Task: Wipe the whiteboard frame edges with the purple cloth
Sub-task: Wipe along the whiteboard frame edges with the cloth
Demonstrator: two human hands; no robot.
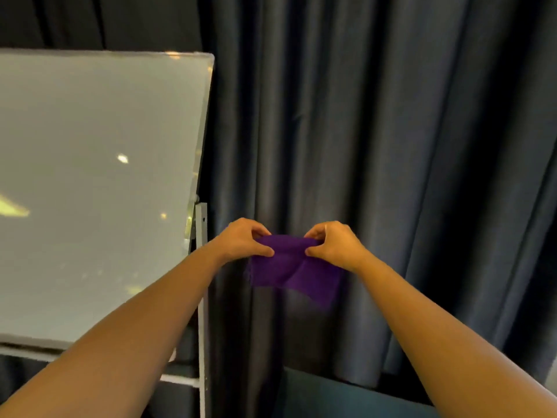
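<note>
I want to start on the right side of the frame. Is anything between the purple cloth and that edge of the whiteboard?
Nothing visible is. Both hands, left and right, pinch the purple cloth in the air in front of the dark curtain, to the right of the whiteboard's right frame edge. Only open space separates them.

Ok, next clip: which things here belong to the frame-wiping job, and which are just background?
Part of the job:
purple cloth, held between both hands, away from the board
left hand, pinching the cloth
right hand, pinching the cloth
whiteboard frame, right edge not yet touched

Just there:
dark curtain behind
stand post under the board
</note>
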